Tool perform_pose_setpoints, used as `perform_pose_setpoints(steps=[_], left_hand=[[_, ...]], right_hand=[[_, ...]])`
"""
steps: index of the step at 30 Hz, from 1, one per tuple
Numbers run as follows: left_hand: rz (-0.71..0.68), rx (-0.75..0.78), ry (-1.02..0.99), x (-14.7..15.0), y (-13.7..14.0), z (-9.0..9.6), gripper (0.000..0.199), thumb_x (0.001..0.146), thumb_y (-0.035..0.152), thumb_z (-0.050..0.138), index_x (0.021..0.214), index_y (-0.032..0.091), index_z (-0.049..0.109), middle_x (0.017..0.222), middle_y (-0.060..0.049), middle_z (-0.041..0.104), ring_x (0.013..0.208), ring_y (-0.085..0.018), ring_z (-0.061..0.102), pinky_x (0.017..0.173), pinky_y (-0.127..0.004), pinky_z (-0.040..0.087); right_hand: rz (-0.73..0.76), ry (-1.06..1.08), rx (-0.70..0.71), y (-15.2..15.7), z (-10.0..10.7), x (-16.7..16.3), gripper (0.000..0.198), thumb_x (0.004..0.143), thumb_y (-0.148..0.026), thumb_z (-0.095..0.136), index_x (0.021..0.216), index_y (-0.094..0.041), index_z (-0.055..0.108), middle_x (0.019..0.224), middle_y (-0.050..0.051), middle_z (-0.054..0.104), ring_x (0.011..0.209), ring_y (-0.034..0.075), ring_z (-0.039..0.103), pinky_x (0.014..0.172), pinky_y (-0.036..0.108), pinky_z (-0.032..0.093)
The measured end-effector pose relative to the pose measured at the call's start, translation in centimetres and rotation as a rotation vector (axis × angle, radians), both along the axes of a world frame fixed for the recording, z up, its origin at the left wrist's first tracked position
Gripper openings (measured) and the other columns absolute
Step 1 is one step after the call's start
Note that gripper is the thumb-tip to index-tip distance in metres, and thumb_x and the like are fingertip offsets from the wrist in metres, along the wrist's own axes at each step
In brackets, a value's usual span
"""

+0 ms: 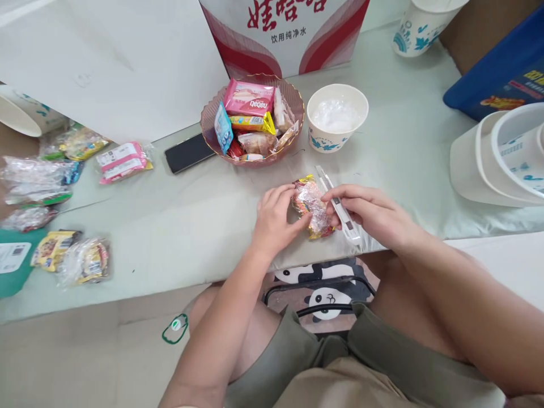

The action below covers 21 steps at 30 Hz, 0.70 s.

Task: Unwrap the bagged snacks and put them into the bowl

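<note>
A small snack packet (312,203) in red and yellow lies near the table's front edge, with crinkled clear plastic over it. My left hand (277,218) grips the packet from its left side, fingertips at the upper edge and thumb on the lower part. Between the fingers of my right hand (369,212) is a slim white utility knife (346,221), slanting across the packet's right side. Whether its blade is out I cannot tell. Behind the packet stand a pink glass bowl (208,136) of wrapped snacks and a paper cup (327,140) with crumpled clear plastic inside.
A black phone (187,154) lies partly behind the bowl. Several plastic-wrapped snack packets (85,260) are spread over the left side, one pink packet (124,161) nearer. White boxes stand at the back. White plastic tubs (471,164) and a blue package (497,73) stand at right.
</note>
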<state>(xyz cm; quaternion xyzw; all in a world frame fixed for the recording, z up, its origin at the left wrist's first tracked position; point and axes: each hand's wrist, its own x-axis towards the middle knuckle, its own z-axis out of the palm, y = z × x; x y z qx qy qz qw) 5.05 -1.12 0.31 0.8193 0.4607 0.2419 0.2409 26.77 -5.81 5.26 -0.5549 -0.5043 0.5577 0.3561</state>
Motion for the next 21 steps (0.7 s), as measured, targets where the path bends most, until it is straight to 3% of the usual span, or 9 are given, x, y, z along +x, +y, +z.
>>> perform_pose_setpoints(steps=[2,4,8,11,13,16,21], left_hand=[[0.016,-0.001,0.020,0.0,-0.3,0.1,0.039,0.089,0.040,0.074,0.122,0.021,0.064,0.140,-0.013,0.068,0.132,-0.029,0.059,0.115,-0.046,0.044],[0.013,-0.010,0.029,0.0,-0.5,0.2,0.039,0.091,0.040,0.072,0.124,0.021,0.063,0.142,-0.012,0.067,0.134,-0.029,0.058,0.115,-0.045,0.043],[-0.008,-0.021,0.020,0.0,-0.6,0.1,0.042,0.092,0.043,0.069,0.128,0.021,0.062,0.145,-0.013,0.066,0.136,-0.028,0.059,0.114,-0.043,0.043],[-0.012,-0.005,0.016,0.2,-0.8,-0.1,0.051,0.088,0.044,0.073,0.130,0.019,0.060,0.147,-0.014,0.064,0.137,-0.029,0.059,0.115,-0.045,0.043],[-0.002,0.000,0.025,0.4,-0.9,-0.2,0.058,0.084,0.045,0.077,0.132,0.019,0.058,0.149,-0.015,0.063,0.139,-0.031,0.058,0.115,-0.046,0.043],[0.011,0.003,0.033,0.5,-1.0,-0.2,0.058,0.083,0.044,0.077,0.132,0.020,0.056,0.149,-0.016,0.062,0.139,-0.031,0.058,0.114,-0.046,0.043],[0.032,-0.028,0.045,0.7,-1.1,0.0,0.053,0.085,0.038,0.075,0.131,0.020,0.057,0.149,-0.015,0.063,0.139,-0.030,0.059,0.116,-0.046,0.043]], right_hand=[[-0.023,0.178,-0.059,0.1,0.3,-0.6,0.025,0.082,-0.029,0.055,0.102,-0.022,0.069,0.083,0.005,0.072,0.076,0.021,0.070,0.070,0.036,0.058],[-0.068,0.220,-0.041,0.2,0.6,-0.8,0.033,0.077,-0.029,0.058,0.107,-0.022,0.068,0.092,0.007,0.075,0.083,0.023,0.072,0.074,0.038,0.059],[-0.148,-0.164,0.226,0.2,0.6,-0.9,0.031,0.074,-0.038,0.074,0.100,-0.024,0.064,0.080,0.002,0.070,0.070,0.018,0.064,0.068,0.032,0.052],[-0.121,-0.475,0.412,0.1,0.1,-1.2,0.021,0.087,-0.045,0.064,0.086,-0.025,0.062,0.072,0.002,0.066,0.064,0.017,0.059,0.066,0.032,0.048],[-0.104,-0.612,0.462,0.2,-0.4,-1.7,0.024,0.095,-0.045,0.052,0.091,-0.025,0.065,0.078,0.005,0.071,0.067,0.020,0.063,0.066,0.033,0.047],[-0.055,-0.805,0.457,0.5,-1.3,-2.4,0.031,0.095,-0.047,0.050,0.108,-0.025,0.067,0.079,0.006,0.074,0.067,0.023,0.066,0.060,0.031,0.040],[0.113,-0.981,0.505,0.5,-2.3,-2.6,0.032,0.092,-0.045,0.051,0.108,-0.022,0.066,0.070,0.006,0.072,0.057,0.022,0.061,0.053,0.030,0.028]])
